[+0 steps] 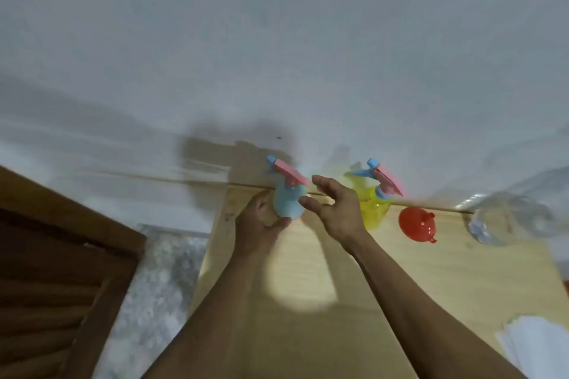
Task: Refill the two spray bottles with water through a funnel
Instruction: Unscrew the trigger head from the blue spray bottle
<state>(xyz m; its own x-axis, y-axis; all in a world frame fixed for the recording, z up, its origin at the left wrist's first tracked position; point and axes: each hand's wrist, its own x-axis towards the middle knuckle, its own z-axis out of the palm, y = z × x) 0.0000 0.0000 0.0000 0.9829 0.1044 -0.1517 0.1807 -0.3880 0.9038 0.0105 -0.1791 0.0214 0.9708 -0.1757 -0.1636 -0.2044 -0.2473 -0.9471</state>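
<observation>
From the head camera, two spray bottles stand at the far edge of a pale wooden desk (308, 332), against a white wall (277, 40). The blue spray bottle (288, 201), pink trigger head still on, is gripped low on its body by the left hand (261, 224), fingers curled round it. The right hand (334, 209) hovers just beside it on the right with released, spread fingers, holding nothing. The yellow spray bottle (374, 212) stands to the right, apart from both hands, head also on. One red funnel (415, 224) lies on the desk just right of the yellow one. Further right sits one clear container (505, 218), blurred. White paper or cloth (535, 344) lies at the desk's near right corner.
</observation>
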